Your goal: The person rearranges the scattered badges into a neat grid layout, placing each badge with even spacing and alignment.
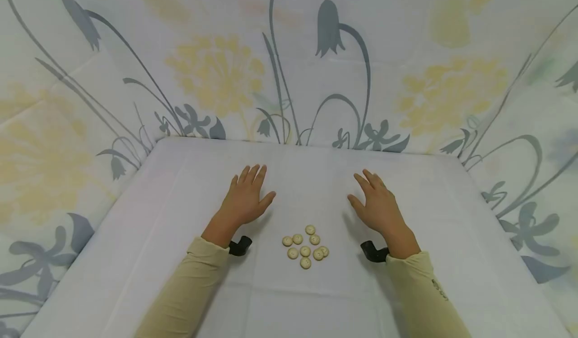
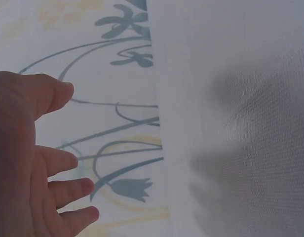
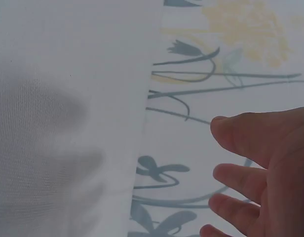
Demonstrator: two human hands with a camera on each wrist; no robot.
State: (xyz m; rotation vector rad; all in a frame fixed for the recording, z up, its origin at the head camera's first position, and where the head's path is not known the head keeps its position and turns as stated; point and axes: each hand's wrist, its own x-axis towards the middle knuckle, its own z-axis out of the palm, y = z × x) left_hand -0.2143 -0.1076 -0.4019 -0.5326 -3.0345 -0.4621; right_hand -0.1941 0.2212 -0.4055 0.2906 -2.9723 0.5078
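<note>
On the table: buttons, pale, loosely clustered, two overlapping | left hand, right hand: well apart, beyond the buttons to either side, raised, fingers extended, thumbs out | black pieces at both wrists | floral cloth behind the table

Dark lettering on right sleeve, near cuff: too small and blurred to read.

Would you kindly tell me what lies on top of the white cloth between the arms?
Nine pale round buttons lie grouped on the white cloth. Two overlap at the right, so part of one cannot be seen.
</note>
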